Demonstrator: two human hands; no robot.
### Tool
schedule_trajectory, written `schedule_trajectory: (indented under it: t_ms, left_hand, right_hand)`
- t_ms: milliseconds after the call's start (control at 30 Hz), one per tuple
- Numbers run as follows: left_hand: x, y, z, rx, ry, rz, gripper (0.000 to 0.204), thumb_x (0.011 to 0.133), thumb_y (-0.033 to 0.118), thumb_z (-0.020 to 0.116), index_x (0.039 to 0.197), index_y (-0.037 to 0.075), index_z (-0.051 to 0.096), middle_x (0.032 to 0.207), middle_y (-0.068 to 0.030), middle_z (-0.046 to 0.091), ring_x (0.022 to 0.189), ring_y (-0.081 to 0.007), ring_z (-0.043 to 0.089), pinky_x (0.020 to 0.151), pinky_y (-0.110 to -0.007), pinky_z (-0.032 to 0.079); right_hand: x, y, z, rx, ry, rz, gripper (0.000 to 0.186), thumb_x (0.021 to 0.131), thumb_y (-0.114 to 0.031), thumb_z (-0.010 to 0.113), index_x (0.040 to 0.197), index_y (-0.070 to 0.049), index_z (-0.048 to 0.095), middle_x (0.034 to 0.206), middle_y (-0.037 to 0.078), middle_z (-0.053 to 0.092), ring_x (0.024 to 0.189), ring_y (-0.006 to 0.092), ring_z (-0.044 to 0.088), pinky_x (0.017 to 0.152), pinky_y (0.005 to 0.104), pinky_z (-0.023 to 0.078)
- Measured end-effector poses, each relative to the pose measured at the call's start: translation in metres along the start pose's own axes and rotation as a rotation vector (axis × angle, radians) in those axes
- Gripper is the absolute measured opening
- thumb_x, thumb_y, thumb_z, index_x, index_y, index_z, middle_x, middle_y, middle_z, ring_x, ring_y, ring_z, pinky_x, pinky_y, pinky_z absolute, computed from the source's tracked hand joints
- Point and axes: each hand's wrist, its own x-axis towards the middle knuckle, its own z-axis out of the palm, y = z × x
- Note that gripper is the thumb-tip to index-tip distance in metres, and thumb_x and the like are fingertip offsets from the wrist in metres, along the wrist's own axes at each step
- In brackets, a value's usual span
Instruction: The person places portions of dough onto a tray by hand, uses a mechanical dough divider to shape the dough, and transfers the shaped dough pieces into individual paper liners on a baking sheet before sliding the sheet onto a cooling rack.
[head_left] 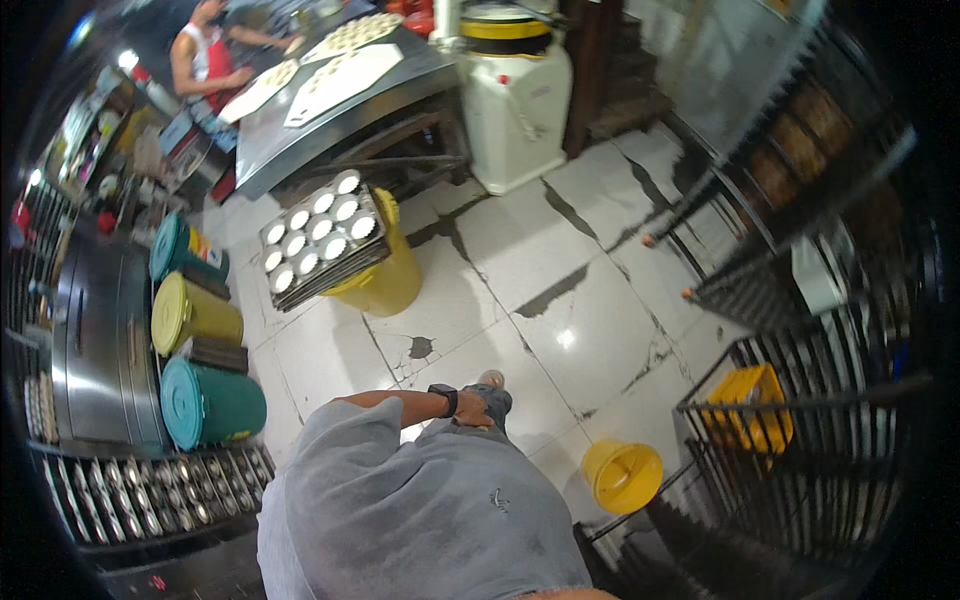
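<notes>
The person's left hand [473,408], a dark watch [445,399] at its wrist, lies low against the trouser leg [497,402]; whether its fingers are spread or pressed together cannot be told, and nothing shows held in it. The right hand is out of view. Ahead and to the left, a tray stack [345,264] topped with round white cups [322,228] sits on a yellow bin [388,287], well apart from the hand. Beyond it, a co-worker [212,65] stands at a steel surface [422,66]. The step in hand looks like a moment between handlings; lifting the trays would call for stepping closer and a level grip from both sides
</notes>
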Motion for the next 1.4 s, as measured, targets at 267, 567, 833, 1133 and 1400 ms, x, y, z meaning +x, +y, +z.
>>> schedule_trajectory:
  t_ms: [267, 567, 833, 1133, 1400]
  left_hand:
    - [-0.071, -0.079, -0.037, -0.483, 0.136, -0.101, 0.069, 0.104, 0.057, 0.032, 0.115, -0.001, 0.066, 0.118, -0.0294, 0.064, 0.112, -0.0432, 0.06, 0.099, -0.05, 0.045]
    - [-0.054, -0.123, -0.096, -0.838, 0.567, -0.372, 0.062, 0.1, 0.055, 0.046, 0.126, 0.0, 0.062, 0.118, -0.0231, 0.067, 0.112, -0.0361, 0.063, 0.1, -0.043, 0.048]
    - [-0.094, -0.176, -0.315, -0.948, 1.279, -0.538, 0.047, 0.1, 0.038, 0.057, 0.124, -0.002, 0.062, 0.112, -0.021, 0.071, 0.108, -0.0291, 0.068, 0.094, -0.037, 0.052]
    - [-0.239, -0.323, -0.528, -0.974, 2.056, -0.545, 0.031, 0.098, 0.023, 0.063, 0.12, 0.0, 0.066, 0.108, -0.007, 0.07, 0.1, -0.0134, 0.063, 0.085, -0.03, 0.052]
    - [-0.366, -0.498, -0.711, -0.619, 2.335, -0.643, 0.025, 0.095, 0.019, 0.066, 0.114, 0.004, 0.069, 0.106, -0.0113, 0.071, 0.096, -0.0207, 0.068, 0.079, -0.033, 0.054]
  right_hand:
    - [0.11, -0.157, 0.12, -0.006, -0.437, -0.063, 0.017, 0.096, -0.022, 0.062, 0.102, -0.007, 0.06, 0.078, 0.008, 0.063, 0.053, 0.0179, 0.061, 0.045, 0.0291, 0.047]
    - [0.125, -0.321, 0.443, -1.033, -0.556, -0.463, 0.02, 0.093, -0.018, 0.064, 0.092, 0.0, 0.071, 0.072, 0.008, 0.067, 0.055, 0.0181, 0.065, 0.048, 0.0296, 0.05]
    - [0.073, -0.508, 0.813, -1.318, -0.832, -1.48, 0.027, 0.093, -0.031, 0.061, 0.097, -0.007, 0.072, 0.069, 0.014, 0.067, 0.066, 0.026, 0.069, 0.062, 0.0409, 0.052]
    - [-0.249, -0.544, 1.12, -1.001, -1.4, -1.462, 0.025, 0.093, -0.021, 0.065, 0.11, -0.003, 0.072, 0.09, 0.013, 0.073, 0.082, 0.0165, 0.068, 0.075, 0.0311, 0.052]
    - [-0.414, -0.513, 1.371, -1.028, -1.448, -1.612, 0.03, 0.093, -0.021, 0.064, 0.113, 0.0, 0.071, 0.1, 0.018, 0.074, 0.091, 0.0263, 0.071, 0.082, 0.0359, 0.054]
